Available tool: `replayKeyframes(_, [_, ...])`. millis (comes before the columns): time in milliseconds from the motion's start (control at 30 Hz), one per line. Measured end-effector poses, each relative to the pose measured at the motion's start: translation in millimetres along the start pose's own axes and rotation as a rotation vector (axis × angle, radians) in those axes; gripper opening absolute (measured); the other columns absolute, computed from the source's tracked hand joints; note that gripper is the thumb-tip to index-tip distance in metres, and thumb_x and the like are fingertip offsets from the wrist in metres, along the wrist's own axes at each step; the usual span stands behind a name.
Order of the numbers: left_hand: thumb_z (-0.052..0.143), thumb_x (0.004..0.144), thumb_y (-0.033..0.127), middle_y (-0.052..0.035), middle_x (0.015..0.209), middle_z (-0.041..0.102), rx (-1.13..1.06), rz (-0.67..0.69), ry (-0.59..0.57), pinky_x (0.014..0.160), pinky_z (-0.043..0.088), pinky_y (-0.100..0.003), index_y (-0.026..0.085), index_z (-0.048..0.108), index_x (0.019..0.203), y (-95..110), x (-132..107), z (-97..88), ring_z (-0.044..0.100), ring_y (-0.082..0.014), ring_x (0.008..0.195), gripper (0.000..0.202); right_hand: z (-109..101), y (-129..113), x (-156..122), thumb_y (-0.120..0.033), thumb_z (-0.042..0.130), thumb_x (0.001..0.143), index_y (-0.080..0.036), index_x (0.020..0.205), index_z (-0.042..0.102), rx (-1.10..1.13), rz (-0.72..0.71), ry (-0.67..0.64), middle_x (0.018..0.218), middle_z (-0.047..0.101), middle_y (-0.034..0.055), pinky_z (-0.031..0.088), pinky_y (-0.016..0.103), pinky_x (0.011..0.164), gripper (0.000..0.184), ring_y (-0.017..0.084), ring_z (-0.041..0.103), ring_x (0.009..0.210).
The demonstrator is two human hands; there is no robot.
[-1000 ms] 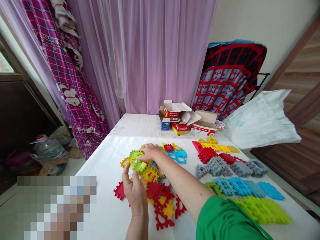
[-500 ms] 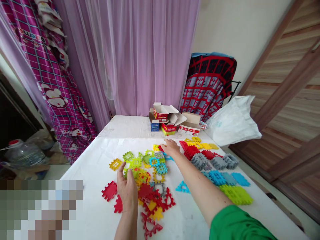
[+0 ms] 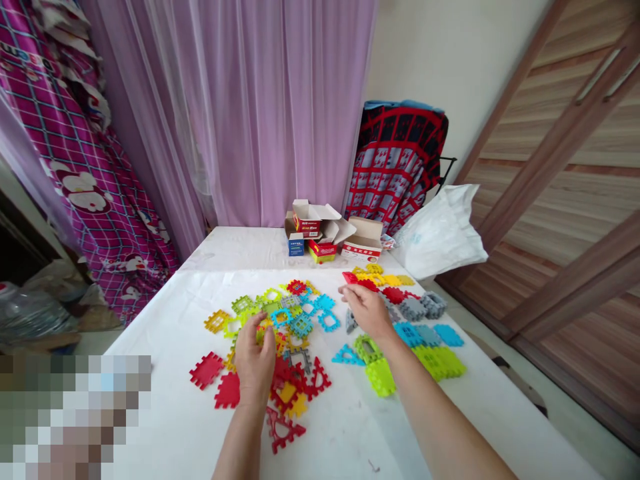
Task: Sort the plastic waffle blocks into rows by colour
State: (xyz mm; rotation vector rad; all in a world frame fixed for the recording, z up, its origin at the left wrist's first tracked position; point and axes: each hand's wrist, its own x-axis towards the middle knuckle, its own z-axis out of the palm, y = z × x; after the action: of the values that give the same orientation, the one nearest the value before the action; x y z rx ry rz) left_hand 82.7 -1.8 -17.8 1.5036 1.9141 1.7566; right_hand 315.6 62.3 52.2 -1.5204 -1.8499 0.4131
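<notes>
My left hand (image 3: 254, 347) hovers over the left side of a loose heap of notched plastic building pieces, thumb and fingers apart and nothing in them. Under and beside it lie red square pieces (image 3: 206, 371), light green frames (image 3: 243, 305) and a yellow window piece (image 3: 217, 321). Blue frames (image 3: 329, 322) and a red frame (image 3: 296, 287) mark the heap's far right. My right hand (image 3: 369, 309) is beside the sorted stacks, closest to the red pieces (image 3: 367, 285) and grey pieces (image 3: 413, 308). Its fingers are drawn together; whatever they hold cannot be made out.
Sorted yellow pieces (image 3: 383, 277), blue pieces (image 3: 429, 335) and green pieces (image 3: 440, 362) line the right side of the white table (image 3: 165, 427). Small opened boxes (image 3: 320, 233) stand at the back. A white plastic bag (image 3: 440, 233) sits at the back right edge.
My right hand has moved from the far side of the loose heap to the right, nearer the sorted stacks. My left hand stays over the heap. The camera view has turned slightly right.
</notes>
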Motion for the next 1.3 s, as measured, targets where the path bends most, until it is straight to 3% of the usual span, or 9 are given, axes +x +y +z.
replayKeyframes(100, [0.051,0.085,0.032,-0.0065,0.102,0.071,0.119,0.217,-0.131,0.095,0.043,-0.043,0.024,0.066,0.098,6,-6,2.3,0.062,-0.0242,0.102,0.021,-31,22,-47,-0.044,0.046,0.089,-0.020,0.084,0.068,0.148,-0.104,0.290,0.079,0.072,0.0046,0.052,0.030,0.071,0.033,0.019,0.067,0.072])
replayKeyframes(267, [0.050,0.088,0.028,-0.0055,0.104,0.073,0.333,0.382,-0.280,0.102,0.035,-0.047,0.025,0.067,0.097,21,-24,-1.1,0.064,-0.0239,0.102,0.019,-76,49,-87,-0.043,0.054,0.085,-0.018,0.080,0.070,0.244,-0.008,0.590,0.063,0.066,0.0016,0.050,0.027,0.057,0.030,0.016,0.061,0.055])
replayKeyframes(467, [0.051,0.088,0.028,-0.0038,0.101,0.075,0.475,0.579,-0.382,0.104,0.032,-0.048,0.027,0.069,0.095,24,-48,-7.1,0.064,-0.0253,0.103,0.019,-107,50,-59,-0.043,0.059,0.081,-0.016,0.076,0.068,0.560,-0.001,0.710,0.055,0.058,-0.0023,0.044,0.023,0.049,0.029,0.011,0.053,0.048])
replayKeyframes(633, [0.050,0.088,0.029,-0.0048,0.097,0.075,0.550,0.590,-0.406,0.100,0.038,-0.045,0.026,0.070,0.094,20,-57,-11.0,0.067,-0.0237,0.097,0.021,-142,45,-28,-0.036,0.063,0.071,-0.015,0.070,0.063,1.033,0.040,0.877,0.051,0.052,-0.0050,0.033,0.019,0.042,0.021,0.006,0.044,0.043])
replayKeyframes(800, [0.047,0.090,0.028,-0.0066,0.096,0.075,0.575,0.547,-0.448,0.095,0.043,-0.043,0.024,0.070,0.094,26,-57,-11.3,0.067,-0.0228,0.096,0.024,-179,46,-21,-0.025,0.059,0.068,-0.014,0.067,0.059,1.304,-0.009,0.950,0.050,0.047,-0.0045,0.031,0.018,0.041,0.011,0.006,0.042,0.044])
replayKeyframes(1000, [0.049,0.090,0.032,-0.0063,0.097,0.074,0.627,0.522,-0.506,0.094,0.042,-0.043,0.025,0.070,0.098,47,-55,-9.1,0.065,-0.0225,0.092,0.023,-198,75,-23,-0.016,0.041,0.082,-0.016,0.067,0.052,1.607,0.346,0.897,0.052,0.037,-0.0082,0.025,0.015,0.038,0.018,0.004,0.031,0.039])
replayKeyframes(1167, [0.053,0.088,0.031,-0.0071,0.109,0.069,0.616,0.555,-0.682,0.102,0.034,-0.047,0.027,0.065,0.111,77,-66,20.5,0.059,-0.0235,0.104,0.027,-207,74,-27,-0.016,0.037,0.085,-0.017,0.067,0.051,1.640,0.332,0.906,0.055,0.035,-0.0081,0.024,0.016,0.038,0.022,0.004,0.030,0.039])
replayKeyframes(1300, [0.054,0.088,0.030,-0.0073,0.111,0.068,0.650,0.505,-0.769,0.096,0.038,-0.043,0.029,0.062,0.118,86,-70,42.4,0.057,-0.0242,0.104,0.031,-210,64,-31,-0.017,0.041,0.081,-0.017,0.065,0.051,1.558,0.309,0.896,0.056,0.036,-0.0071,0.024,0.017,0.038,0.020,0.004,0.030,0.040])
